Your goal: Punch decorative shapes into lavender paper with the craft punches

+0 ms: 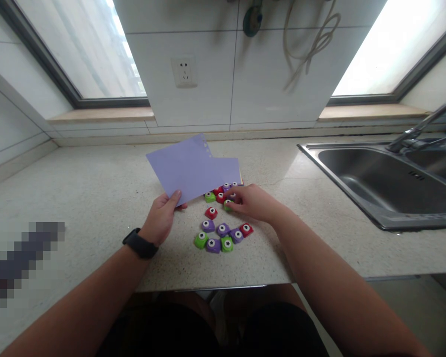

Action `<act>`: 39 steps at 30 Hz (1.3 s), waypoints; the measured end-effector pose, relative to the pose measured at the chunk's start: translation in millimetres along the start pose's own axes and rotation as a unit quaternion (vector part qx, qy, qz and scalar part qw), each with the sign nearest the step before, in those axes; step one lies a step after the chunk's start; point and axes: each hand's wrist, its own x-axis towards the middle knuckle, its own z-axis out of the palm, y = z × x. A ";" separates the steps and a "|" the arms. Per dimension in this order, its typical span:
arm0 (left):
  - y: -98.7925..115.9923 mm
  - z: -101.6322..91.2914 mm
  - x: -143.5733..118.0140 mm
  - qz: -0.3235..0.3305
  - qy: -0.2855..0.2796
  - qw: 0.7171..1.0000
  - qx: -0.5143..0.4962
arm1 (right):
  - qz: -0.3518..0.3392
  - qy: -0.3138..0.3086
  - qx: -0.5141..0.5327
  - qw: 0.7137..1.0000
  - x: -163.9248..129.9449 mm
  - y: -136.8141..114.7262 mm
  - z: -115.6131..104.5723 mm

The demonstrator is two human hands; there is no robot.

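At the far left of the frame a blurred, pixelated patch (pixel 20 265) covers part of the speckled countertop (pixel 82 198). Right of it, in the lower middle, the left hand (pixel 160 218) wears a black wristband (pixel 140 243) and pinches the lower corner of a lilac paper sheet (pixel 188 166) between thumb and fingers; the sheet is lifted off the counter and tilts up toward the centre of the frame, a row of small punched holes along its upper right edge. A second lilac sheet (pixel 229 171) lies flat just behind it, partly hidden by the held one.

Just below and right of the sheets, in the middle of the frame, sits a scatter of small craft punches: a green one (pixel 210 197) and red ones (pixel 219 194) near the paper's edge, a single red punch (pixel 210 213) lower down, and a curved row of green, purple and red punches (pixel 223 238) nearest the counter's front edge. The right hand (pixel 253 202) reaches in from the lower right with its fingers curled down together over a green punch (pixel 228 204) in the upper cluster; whether they grip it or only touch it cannot be told, since the fingers cover most of it.

Above, on the tiled wall, is a white socket (pixel 184 72), with a looped cord (pixel 312 44) hanging further right. At the right edge lie a steel sink (pixel 375 198) and its tap (pixel 423 124), well apart from the hands.
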 end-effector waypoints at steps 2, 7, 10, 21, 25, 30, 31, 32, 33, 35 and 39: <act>0.0 0.1 0.1 0.001 0.001 1.000 0.000 | 0.007 0.003 0.009 1.000 -0.1 -1.1 0.1; -0.3 -0.8 -0.6 -0.002 -0.007 1.000 -0.012 | 0.001 0.000 0.026 1.000 -1.7 -5.5 -2.6; -0.8 -1.3 -1.2 -0.006 -0.017 0.999 -0.030 | -0.009 -0.012 0.038 0.999 -2.7 -5.6 -2.6; -0.6 -0.8 -1.1 -0.005 -0.020 0.999 -0.047 | -0.068 -0.028 0.023 0.997 -2.5 -7.8 -6.6; -0.8 -0.9 -1.2 -0.006 -0.022 0.999 -0.049 | -0.077 -0.086 0.014 0.993 -3.8 -10.2 -4.8; -1.6 -1.1 -0.3 -0.008 -0.022 0.999 -0.047 | -0.076 -0.103 -0.010 0.992 -4.2 -9.6 -0.9; -2.1 -1.5 0.0 -0.008 -0.022 0.999 -0.046 | -0.077 -0.104 -0.011 0.992 -4.3 -10.0 -0.6; -2.8 -1.9 0.3 -0.008 -0.022 0.999 -0.044 | -0.076 -0.104 -0.012 0.992 -4.3 -10.8 -0.5; -3.4 -2.3 0.6 -0.007 -0.023 0.999 -0.043 | -0.075 -0.102 -0.013 0.992 -4.3 -12.1 -0.5; -4.6 -3.1 1.0 -0.006 -0.024 0.999 -0.038 | -0.071 -0.095 -0.009 0.993 -4.3 -15.7 -0.8; -5.3 -3.6 1.4 -0.005 -0.025 0.999 -0.033 | -0.077 -0.099 0.004 0.992 -4.1 -21.4 -1.4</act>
